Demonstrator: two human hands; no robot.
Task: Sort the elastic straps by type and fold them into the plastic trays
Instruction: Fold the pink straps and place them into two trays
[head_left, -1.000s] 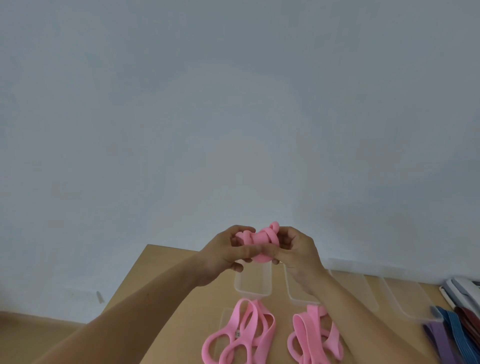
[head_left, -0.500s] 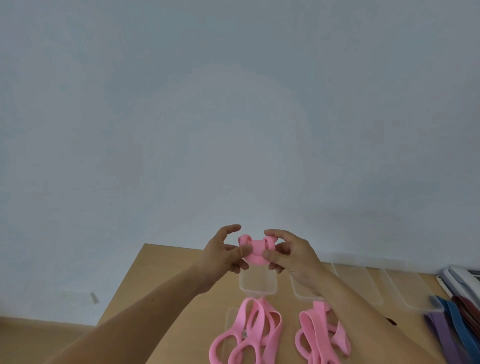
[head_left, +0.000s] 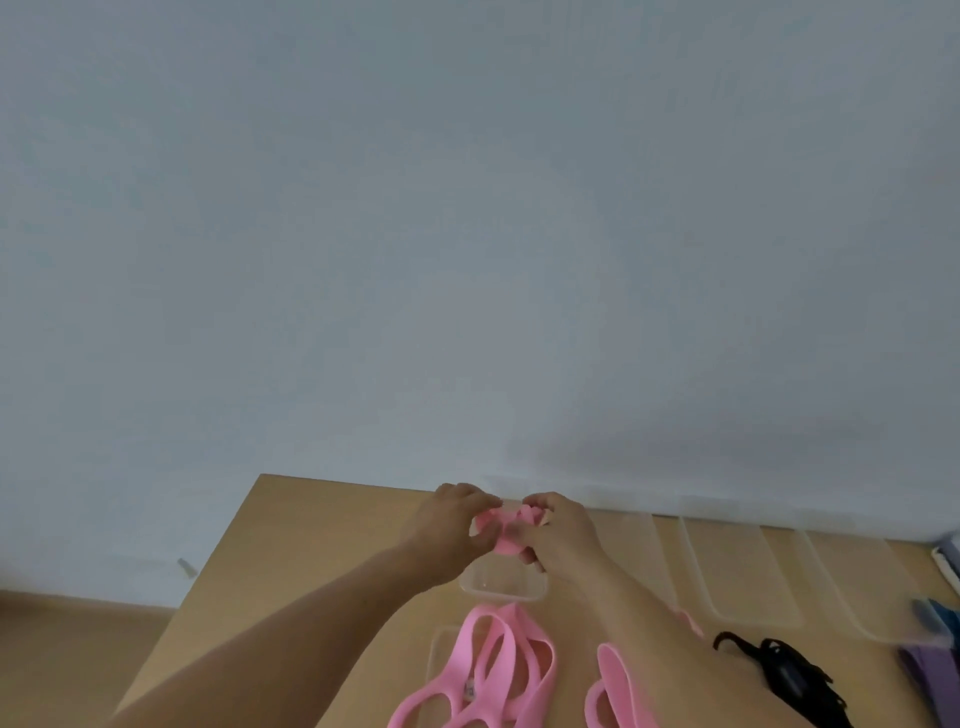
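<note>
Loose pink straps: two piles, one (head_left: 483, 675) partly on a flat clear plastic piece, one (head_left: 610, 686) just beside the right forearm. They are wide, flat, matte loops, limp and overlapping. None of them is folded, so they are still to do.
Black strap (head_left: 789, 680): narrower and tangled, with what looks like a buckle, though the detail is too blurred to be sure. It lies unsorted on the table (head_left: 311, 545).
Purple straps (head_left: 930, 675): a flat heap at the right edge, with something blue behind it. Both are cut off by the frame and neither is in a tray.
Near tray (head_left: 504, 595): clear thin plastic, rectangular with rounded corners and a shallow wall. It sits directly below the hands, and nothing shows inside it.
Folded pink strap (head_left: 501, 530): bunched into a small, lumpy bundle. It is held in the air just above the near tray and is not yet inside it.
Left hand (head_left: 452, 525): thumb and curled fingers pinch the left side of the bundle.
Right hand (head_left: 563, 540): fingers are closed round the right side of the bundle.
Far trays: one (head_left: 743, 571) and another (head_left: 852, 592), the same clear plastic, side by side and apparently unfilled.
Progress: by my judgement this is early. One strap is about to go in, and every other strap is still outside the trays.
Table surface: smooth pale wood laminate, set against a plain matte wall.
</note>
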